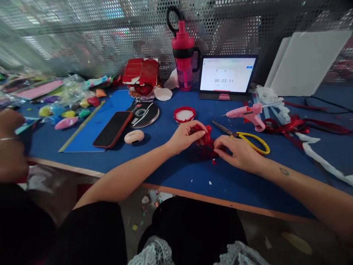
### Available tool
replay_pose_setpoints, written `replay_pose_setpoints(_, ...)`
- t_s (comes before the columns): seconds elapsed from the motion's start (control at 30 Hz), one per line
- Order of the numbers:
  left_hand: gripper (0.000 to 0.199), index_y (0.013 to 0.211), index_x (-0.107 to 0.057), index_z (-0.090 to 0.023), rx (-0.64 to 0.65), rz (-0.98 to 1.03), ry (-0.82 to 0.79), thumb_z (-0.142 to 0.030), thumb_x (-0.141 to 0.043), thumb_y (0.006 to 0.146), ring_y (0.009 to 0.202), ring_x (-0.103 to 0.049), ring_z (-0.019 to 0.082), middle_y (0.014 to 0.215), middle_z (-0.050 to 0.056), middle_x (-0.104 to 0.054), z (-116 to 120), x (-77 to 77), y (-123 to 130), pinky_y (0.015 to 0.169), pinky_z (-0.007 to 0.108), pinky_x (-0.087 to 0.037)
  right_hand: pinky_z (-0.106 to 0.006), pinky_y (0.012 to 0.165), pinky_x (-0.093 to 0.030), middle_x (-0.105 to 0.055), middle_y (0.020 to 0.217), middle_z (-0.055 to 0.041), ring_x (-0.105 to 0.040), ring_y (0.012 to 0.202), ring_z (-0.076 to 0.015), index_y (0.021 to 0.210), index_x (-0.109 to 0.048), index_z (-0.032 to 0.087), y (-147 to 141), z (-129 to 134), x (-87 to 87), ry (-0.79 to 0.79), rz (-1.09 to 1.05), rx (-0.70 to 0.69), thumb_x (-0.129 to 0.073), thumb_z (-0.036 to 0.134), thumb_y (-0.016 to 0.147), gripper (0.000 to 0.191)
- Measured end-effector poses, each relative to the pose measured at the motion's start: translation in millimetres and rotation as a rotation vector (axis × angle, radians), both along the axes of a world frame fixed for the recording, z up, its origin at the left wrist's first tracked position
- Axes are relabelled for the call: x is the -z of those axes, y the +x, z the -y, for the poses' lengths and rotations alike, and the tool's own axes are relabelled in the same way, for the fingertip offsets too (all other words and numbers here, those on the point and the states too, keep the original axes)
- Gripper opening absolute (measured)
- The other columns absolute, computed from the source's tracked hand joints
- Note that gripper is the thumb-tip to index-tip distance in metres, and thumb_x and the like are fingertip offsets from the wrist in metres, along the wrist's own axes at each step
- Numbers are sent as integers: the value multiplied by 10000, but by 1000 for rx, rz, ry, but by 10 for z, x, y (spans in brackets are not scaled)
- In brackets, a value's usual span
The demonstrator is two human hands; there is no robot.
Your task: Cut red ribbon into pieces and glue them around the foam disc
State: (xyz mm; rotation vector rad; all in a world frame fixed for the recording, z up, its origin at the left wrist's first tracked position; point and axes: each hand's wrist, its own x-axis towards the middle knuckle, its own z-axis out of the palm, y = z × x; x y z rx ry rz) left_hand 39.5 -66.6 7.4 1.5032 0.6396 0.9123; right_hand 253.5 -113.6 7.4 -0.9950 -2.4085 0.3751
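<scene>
Between my two hands is a bunched piece of red, partly sheer ribbon (207, 139), low over the blue table. My left hand (185, 137) grips it from the left, thumb and fingers closed at its top. On the other side, my right hand (237, 151) pinches its lower right edge. Just beyond my right hand lie scissors (255, 142) with yellow handles, blades pointing up and left. A small round white piece with a ruffled red rim (184, 115) sits behind my left hand. The ribbon's underside is dark and hard to make out.
A pink glue gun (246, 113) lies at right beside tangled red and white ribbons (296, 125). A tablet (227, 75) and a pink tumbler (183, 51) stand behind. Leftward are a phone (113, 129), an oval case (134, 137) and a ribbon spool (146, 114). Another person's hand (11, 136) is far left.
</scene>
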Motion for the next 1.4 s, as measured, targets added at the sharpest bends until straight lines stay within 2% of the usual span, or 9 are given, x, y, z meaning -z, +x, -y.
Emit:
replay_pose_setpoints(0.17, 169, 849, -596, -123, 4, 40, -1, -234, -707, 788, 687, -701, 98, 746, 16, -702, 72, -41, -9, 671, 187, -575, -259, 626, -480, -663, 860, -41, -611, 670, -129, 1160, -474, 185, 12, 98, 38, -318, -276, 108, -522, 381, 928, 307)
replay_pose_setpoints(0.2, 167, 844, -592, -123, 9, 39, -10, -223, -712, 784, 694, -707, 101, 756, 16, -703, 96, -49, -7, 680, 187, -580, -252, 609, -477, -670, 842, -36, -606, 650, -124, 1183, -474, 183, 9, 101, 33, -373, -321, 120, -514, 391, 932, 328)
replay_pose_setpoints(0.27, 168, 840, -583, -125, 19, 33, -26, -210, -716, 781, 697, -716, 106, 762, 13, -702, 138, -56, 1, 676, 179, -584, -234, 566, -455, -663, 736, -14, -583, 598, -112, 1074, -552, 176, 4, 99, 13, -438, -376, 133, -513, 399, 932, 268)
replay_pose_setpoints(0.4, 179, 809, -565, -126, 11, 18, -34, -185, -729, 768, 643, -713, 97, 699, -19, -666, 161, -37, 15, 604, 134, -568, -210, 506, -410, -600, 577, 17, -539, 510, -87, 784, -579, 175, 13, 93, -32, -446, -477, 174, -553, 382, 906, 242)
replay_pose_setpoints(0.63, 249, 756, -491, -145, 4, -21, -74, -211, -731, 759, 585, -693, 97, 656, -31, -632, 195, -49, 20, 543, 136, -550, -202, 507, -392, -580, 552, 36, -526, 489, -76, 753, -531, 191, 40, 102, -60, -327, -448, 194, -503, 333, 934, 232)
replay_pose_setpoints(0.83, 234, 939, -612, -131, 34, -183, 73, -226, -729, 760, 637, -653, 64, 775, 5, -668, 247, -94, 16, 597, 133, -536, -198, 479, -347, -543, 512, 47, -479, 452, -70, 750, -538, 182, 0, 165, -66, -264, -276, 150, -489, 324, 942, 244)
replay_pose_setpoints(0.97, 111, 802, -621, -111, 106, -275, 44, -216, -647, 829, 493, -576, 34, 642, -15, -623, 296, -135, 37, 489, 117, -485, -203, 473, -312, -519, 539, 43, -439, 465, -69, 737, -546, 173, -21, 167, -49, -258, -241, 132, -507, 377, 929, 283)
replay_pose_setpoints(1.23, 118, 755, -574, -130, 73, -290, 43, -193, -595, 852, 454, -526, 29, 559, -37, -576, 321, -161, 52, 449, 107, -455, -205, 484, -282, -442, 560, 50, -366, 489, -70, 732, -517, 178, 6, 123, -29, -485, -276, 72, -448, 484, 942, 378)
replay_pose_setpoints(1.4, 108, 771, -597, -133, 49, -248, 21, -214, -626, 836, 470, -548, 40, 576, -31, -588, 334, -161, 54, 456, 119, -478, -210, 532, -341, -557, 667, 20, -447, 565, -84, 819, -577, 177, 6, 150, -55, -535, -301, 81, -584, 433, 874, 262)
